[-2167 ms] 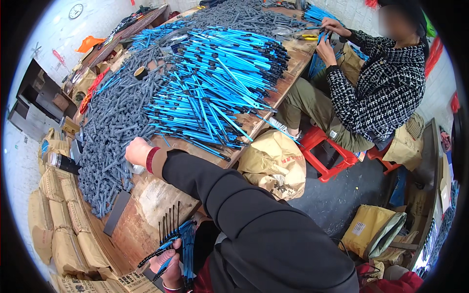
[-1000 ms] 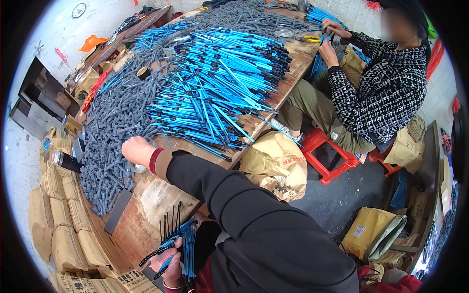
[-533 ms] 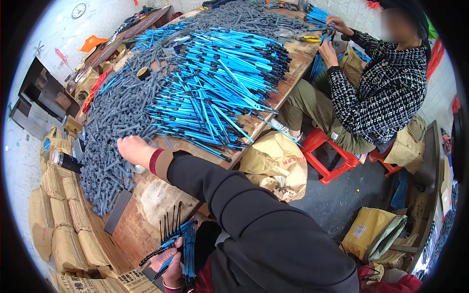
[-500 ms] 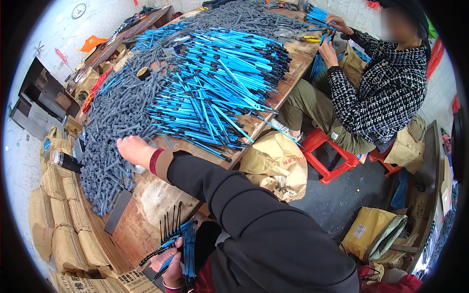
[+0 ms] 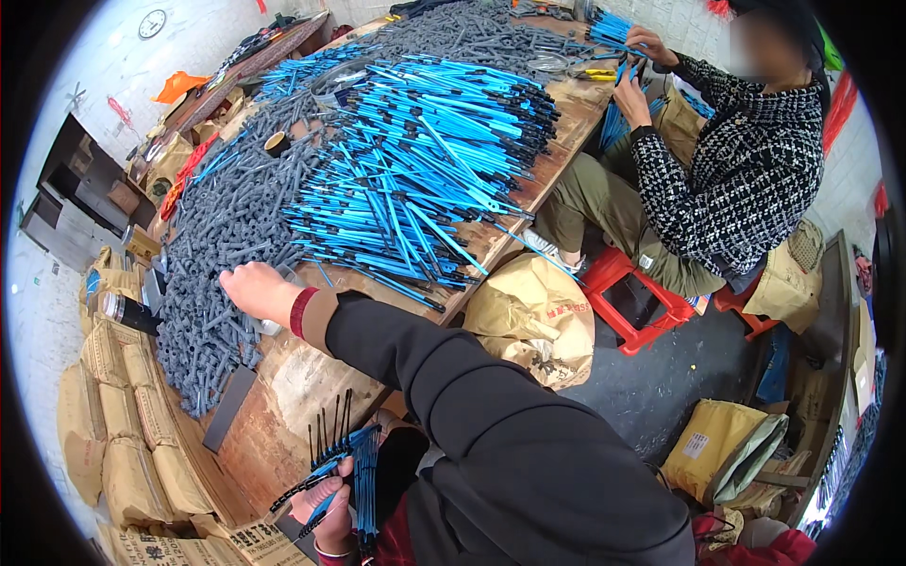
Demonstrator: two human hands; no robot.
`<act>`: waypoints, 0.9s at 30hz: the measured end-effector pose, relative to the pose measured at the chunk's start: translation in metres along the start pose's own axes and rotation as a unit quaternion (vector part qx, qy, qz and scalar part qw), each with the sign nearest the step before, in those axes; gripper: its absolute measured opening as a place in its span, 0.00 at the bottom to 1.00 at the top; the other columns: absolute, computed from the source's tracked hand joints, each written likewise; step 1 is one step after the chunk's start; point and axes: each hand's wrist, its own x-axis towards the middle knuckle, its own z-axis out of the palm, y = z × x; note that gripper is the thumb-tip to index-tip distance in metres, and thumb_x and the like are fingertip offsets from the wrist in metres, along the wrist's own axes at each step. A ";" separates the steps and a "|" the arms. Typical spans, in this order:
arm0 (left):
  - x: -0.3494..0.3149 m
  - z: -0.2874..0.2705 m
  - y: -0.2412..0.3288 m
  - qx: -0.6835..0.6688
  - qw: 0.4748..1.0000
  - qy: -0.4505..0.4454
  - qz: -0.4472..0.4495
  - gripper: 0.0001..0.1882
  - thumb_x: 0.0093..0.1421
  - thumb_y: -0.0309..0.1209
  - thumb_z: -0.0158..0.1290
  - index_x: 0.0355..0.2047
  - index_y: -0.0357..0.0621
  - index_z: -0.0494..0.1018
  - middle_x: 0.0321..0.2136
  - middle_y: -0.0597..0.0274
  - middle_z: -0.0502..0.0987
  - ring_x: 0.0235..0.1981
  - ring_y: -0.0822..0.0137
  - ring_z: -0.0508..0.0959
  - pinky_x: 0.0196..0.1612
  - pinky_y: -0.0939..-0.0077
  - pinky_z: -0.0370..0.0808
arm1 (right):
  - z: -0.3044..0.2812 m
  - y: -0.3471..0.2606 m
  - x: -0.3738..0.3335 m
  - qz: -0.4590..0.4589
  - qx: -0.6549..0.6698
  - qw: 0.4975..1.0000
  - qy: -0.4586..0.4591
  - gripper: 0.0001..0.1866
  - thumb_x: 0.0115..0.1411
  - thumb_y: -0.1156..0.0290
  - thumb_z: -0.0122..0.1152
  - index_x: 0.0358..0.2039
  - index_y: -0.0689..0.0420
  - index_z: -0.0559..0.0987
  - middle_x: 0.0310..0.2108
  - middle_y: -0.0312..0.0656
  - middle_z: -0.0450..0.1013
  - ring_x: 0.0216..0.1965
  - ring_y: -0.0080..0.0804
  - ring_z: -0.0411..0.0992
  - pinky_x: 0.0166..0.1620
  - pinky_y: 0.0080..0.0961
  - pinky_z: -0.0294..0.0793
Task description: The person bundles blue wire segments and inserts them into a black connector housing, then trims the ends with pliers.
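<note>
left grip (image 5: pixel 324 507) closed around blue strips (image 5: pixel 364 483), liable to spill if loosened; right grip (image 5: pixel 259 291), over grey pieces (image 5: pixel 200 325), i cannot determine.

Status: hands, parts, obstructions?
Left hand holding blue strips. Right hand at grey parts pile, grip unclear. Nothing visibly blocking it.

I read the strips (image 5: pixel 425 141) as bright blue with black ends, the small plastic parts (image 5: pixel 212 226) as one flat slate grey, and the wooden table (image 5: pixel 283 410) as brown blotched with paler patches. The near sleeve (image 5: pixel 406 335) reaches me as plain black with a tan-brown cuff (image 5: pixel 318 321) and a dark red band (image 5: pixel 299 311), while the co-worker's jacket (image 5: pixel 727 179) is checked black and white, the trousers (image 5: pixel 599 203) olive. I also get red on the stool (image 5: pixel 600 275), tan on the paper sack (image 5: pixel 524 316) and dark grey on the floor (image 5: pixel 642 406).
</note>
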 end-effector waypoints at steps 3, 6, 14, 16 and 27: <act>0.000 0.003 0.004 -0.013 1.000 0.010 -0.007 0.07 0.51 0.20 0.56 0.33 0.36 0.74 0.34 0.42 0.78 0.39 0.53 0.79 0.48 0.60 0.73 | 0.002 0.000 -0.001 -0.007 0.007 1.000 0.004 0.03 0.52 0.74 0.51 0.28 0.58 0.71 0.25 0.47 0.75 0.29 0.44 0.76 0.33 0.36 0.77; -0.001 0.005 0.009 -0.004 0.999 0.015 -0.029 0.06 0.51 0.20 0.56 0.31 0.34 0.74 0.35 0.42 0.78 0.39 0.52 0.79 0.48 0.60 0.73 | -0.002 -0.009 -0.007 -0.011 0.030 0.999 0.002 0.03 0.51 0.74 0.51 0.28 0.58 0.71 0.25 0.48 0.74 0.29 0.45 0.76 0.33 0.38 0.76; 0.005 0.006 0.015 -0.216 0.942 0.000 -0.257 0.13 0.54 0.23 0.54 0.41 0.33 0.75 0.40 0.49 0.78 0.40 0.64 0.79 0.43 0.73 0.75 | -0.051 0.017 -0.060 -0.041 0.123 0.991 -0.022 0.02 0.49 0.76 0.50 0.23 0.60 0.72 0.24 0.53 0.71 0.30 0.54 0.71 0.32 0.44 0.71; 0.010 0.004 0.012 -0.107 0.979 -0.070 -0.156 0.13 0.56 0.25 0.53 0.41 0.32 0.75 0.40 0.50 0.78 0.40 0.66 0.79 0.42 0.75 0.75 | -0.058 0.033 -0.081 -0.071 0.071 0.992 -0.077 0.04 0.52 0.76 0.50 0.23 0.61 0.72 0.24 0.53 0.70 0.30 0.54 0.70 0.31 0.43 0.70; -0.017 0.012 -0.038 0.087 0.988 -0.037 0.124 0.09 0.47 0.30 0.56 0.29 0.40 0.76 0.22 0.53 0.74 0.19 0.54 0.72 0.23 0.63 0.68 | -0.109 0.000 -0.151 -0.003 0.087 0.958 -0.273 0.05 0.55 0.75 0.55 0.31 0.62 0.76 0.26 0.52 0.72 0.29 0.49 0.72 0.32 0.32 0.70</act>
